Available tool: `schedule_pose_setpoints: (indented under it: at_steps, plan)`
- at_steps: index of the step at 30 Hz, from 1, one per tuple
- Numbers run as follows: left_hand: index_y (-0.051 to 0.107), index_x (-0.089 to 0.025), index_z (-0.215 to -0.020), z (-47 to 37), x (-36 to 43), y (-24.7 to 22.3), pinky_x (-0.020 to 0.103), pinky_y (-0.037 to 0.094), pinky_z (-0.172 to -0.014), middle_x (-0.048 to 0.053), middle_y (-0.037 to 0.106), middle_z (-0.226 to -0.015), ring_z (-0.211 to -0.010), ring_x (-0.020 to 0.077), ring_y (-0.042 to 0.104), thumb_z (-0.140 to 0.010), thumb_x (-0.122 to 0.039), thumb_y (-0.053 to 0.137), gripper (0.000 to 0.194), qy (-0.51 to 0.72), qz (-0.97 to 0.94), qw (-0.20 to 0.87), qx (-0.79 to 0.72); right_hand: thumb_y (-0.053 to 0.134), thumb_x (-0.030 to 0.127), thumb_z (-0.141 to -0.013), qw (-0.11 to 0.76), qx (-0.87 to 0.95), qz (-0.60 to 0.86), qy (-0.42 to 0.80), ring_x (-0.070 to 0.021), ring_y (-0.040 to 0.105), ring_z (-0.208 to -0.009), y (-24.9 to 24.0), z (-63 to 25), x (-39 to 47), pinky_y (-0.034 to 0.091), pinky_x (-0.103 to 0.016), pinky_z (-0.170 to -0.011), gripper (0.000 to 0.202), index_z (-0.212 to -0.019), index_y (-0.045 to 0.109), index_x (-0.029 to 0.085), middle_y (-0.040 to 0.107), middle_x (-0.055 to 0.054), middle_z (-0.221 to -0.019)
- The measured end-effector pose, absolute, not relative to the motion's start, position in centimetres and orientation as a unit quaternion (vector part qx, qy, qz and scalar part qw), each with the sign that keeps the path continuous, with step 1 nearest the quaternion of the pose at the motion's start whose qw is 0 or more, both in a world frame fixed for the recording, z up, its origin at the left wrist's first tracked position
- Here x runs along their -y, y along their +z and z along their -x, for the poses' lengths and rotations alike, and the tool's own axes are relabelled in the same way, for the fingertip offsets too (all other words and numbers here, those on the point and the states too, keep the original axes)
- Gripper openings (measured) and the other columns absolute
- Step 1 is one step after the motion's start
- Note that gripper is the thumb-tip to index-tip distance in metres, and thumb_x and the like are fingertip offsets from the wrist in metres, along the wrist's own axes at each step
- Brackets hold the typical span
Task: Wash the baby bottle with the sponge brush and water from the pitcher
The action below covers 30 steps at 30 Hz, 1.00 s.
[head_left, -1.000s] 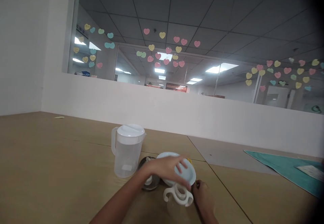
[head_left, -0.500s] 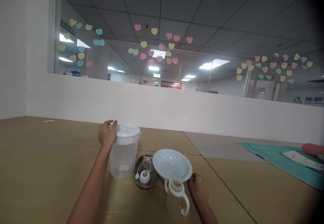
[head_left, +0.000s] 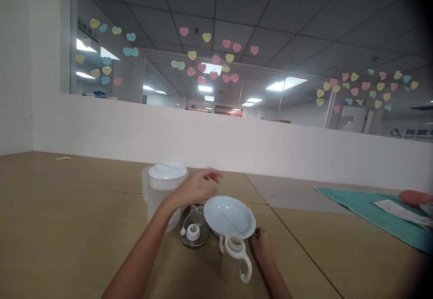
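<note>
My left hand [head_left: 203, 184] hovers past the far rim of the pale blue bowl [head_left: 237, 206], motion-blurred, its fingers apart with nothing visible in them. My right hand [head_left: 264, 247] rests at the bowl's right edge, fingers curled; what they hold, if anything, is hidden. A thin line crosses the bowl's inside. In front of the bowl stands a clear bottle [head_left: 232, 265] with white handles and an uncovered mouth. To the left, a dark round dish [head_left: 186, 240] holds a white collar [head_left: 193, 232] with a tube and a clear cap [head_left: 199, 215]. My left forearm partly covers a lidded white pitcher [head_left: 157, 195].
A teal cloth [head_left: 358, 200] lies at the right with a patterned cloth [head_left: 401, 212] and a pinkish object [head_left: 414, 197] on it. Something yellow [head_left: 248, 204] shows behind the bowl. A low white wall [head_left: 216, 141] bounds the table's back.
My left hand has let go of the pitcher's handle side and moved right, over toward the bowl's far rim. The pitcher's handle is now uncovered. My right hand stays beside the bowl.
</note>
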<state>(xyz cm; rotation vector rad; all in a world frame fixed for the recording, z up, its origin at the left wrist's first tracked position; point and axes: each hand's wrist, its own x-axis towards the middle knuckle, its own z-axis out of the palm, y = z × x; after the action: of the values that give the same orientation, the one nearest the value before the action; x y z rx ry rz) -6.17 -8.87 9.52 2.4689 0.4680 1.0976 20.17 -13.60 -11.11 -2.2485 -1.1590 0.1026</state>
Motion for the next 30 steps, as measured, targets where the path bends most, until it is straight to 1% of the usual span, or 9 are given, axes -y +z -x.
schedule_pose_setpoints:
  at_steps: [3,6,12,17,21,23,26,28,30]
  plan:
    - [0.061,-0.026,-0.116,2.5,10.6,6.6,0.034,0.039,-0.099,0.004,0.059,-0.126,-0.116,0.0250,0.052,-0.065,-0.025,0.072,0.051,0.136,-0.970,0.181,-0.091,0.041,0.027,-0.088,0.306,0.439,0.844,0.042,-0.0226,0.064,-0.089,-11.4,-20.4,13.5,0.039,-0.027,-0.063,0.023,-0.091,0.062,0.018,0.067,-0.009,-0.097]
    - [0.062,-0.029,-0.116,0.2,10.7,3.9,0.033,0.043,-0.093,0.003,0.063,-0.120,-0.110,0.0250,0.057,-0.067,-0.028,0.072,0.050,0.046,-0.981,0.163,-0.090,0.041,0.030,-0.088,0.300,0.431,0.850,0.048,-0.0235,0.064,-0.088,-11.4,-20.4,13.5,0.039,-0.027,-0.061,0.024,-0.093,0.063,0.019,0.068,-0.009,-0.095]
    - [0.064,-0.030,-0.109,-0.4,11.0,3.2,0.029,0.047,-0.068,0.000,0.070,-0.093,-0.084,0.0243,0.065,-0.069,-0.050,0.066,0.045,0.018,-0.970,0.129,-0.205,0.041,0.030,-0.088,0.292,0.418,0.858,0.065,-0.0250,0.064,-0.090,-10.9,-20.0,13.7,0.042,-0.029,-0.065,0.029,-0.103,0.062,0.017,0.068,-0.011,-0.098]
    - [0.064,-0.024,-0.108,-0.3,12.1,3.5,0.033,0.046,-0.067,0.006,0.071,-0.094,-0.087,0.0289,0.065,-0.066,-0.058,0.065,0.054,0.014,-0.959,0.094,-0.268,0.045,0.033,-0.086,0.303,0.420,0.853,0.062,-0.0263,0.064,-0.093,-10.6,-19.6,13.9,0.042,-0.030,-0.065,0.034,-0.114,0.056,0.017,0.067,-0.011,-0.103]
    - [0.065,-0.022,-0.105,0.0,11.6,3.5,0.033,0.046,-0.068,0.009,0.071,-0.096,-0.088,0.0305,0.065,-0.063,-0.067,0.061,0.062,0.030,-0.951,0.078,-0.299,0.045,0.035,-0.084,0.338,0.420,0.840,0.054,-0.0247,0.064,-0.089,-10.6,-19.8,14.1,0.042,-0.028,-0.064,0.029,-0.102,0.060,0.018,0.068,-0.011,-0.099]
    - [0.066,-0.022,-0.102,0.6,10.4,3.7,0.031,0.046,-0.069,0.009,0.071,-0.094,-0.086,0.0279,0.066,-0.071,-0.069,0.052,0.059,0.050,-0.944,0.079,-0.316,0.040,0.036,-0.085,0.386,0.410,0.825,0.040,-0.0233,0.064,-0.085,-10.5,-20.0,14.2,0.041,-0.027,-0.063,0.029,-0.096,0.061,0.019,0.068,-0.010,-0.097]
    - [0.068,-0.018,-0.101,1.4,7.9,3.8,0.033,0.046,-0.075,0.012,0.071,-0.100,-0.092,0.0278,0.065,-0.088,-0.056,0.035,0.051,0.092,-0.917,0.032,-0.386,0.028,0.044,-0.089,0.454,0.349,0.820,-0.009,-0.0237,0.063,-0.075,-10.2,-20.1,14.5,0.040,-0.029,-0.059,0.042,-0.093,0.062,0.020,0.069,-0.010,-0.092]
    - [0.068,-0.012,-0.100,1.9,6.2,3.2,0.038,0.046,-0.079,0.020,0.068,-0.105,-0.099,0.0326,0.063,-0.091,-0.039,0.037,0.042,0.089,-0.903,0.012,-0.421,0.022,0.051,-0.089,0.492,0.335,0.802,-0.041,-0.0246,0.063,-0.072,-10.1,-19.8,14.6,0.039,-0.029,-0.058,0.052,-0.092,0.064,0.022,0.069,-0.010,-0.088]
    - [0.070,-0.011,-0.095,2.2,4.7,2.1,0.038,0.048,-0.077,0.021,0.069,-0.103,-0.097,0.0328,0.064,-0.089,-0.027,0.043,0.031,0.073,-0.895,0.012,-0.440,0.020,0.059,-0.087,0.529,0.377,0.758,-0.054,-0.0245,0.064,-0.072,-10.2,-19.4,14.7,0.040,-0.029,-0.059,0.060,-0.088,0.067,0.022,0.070,-0.010,-0.084]
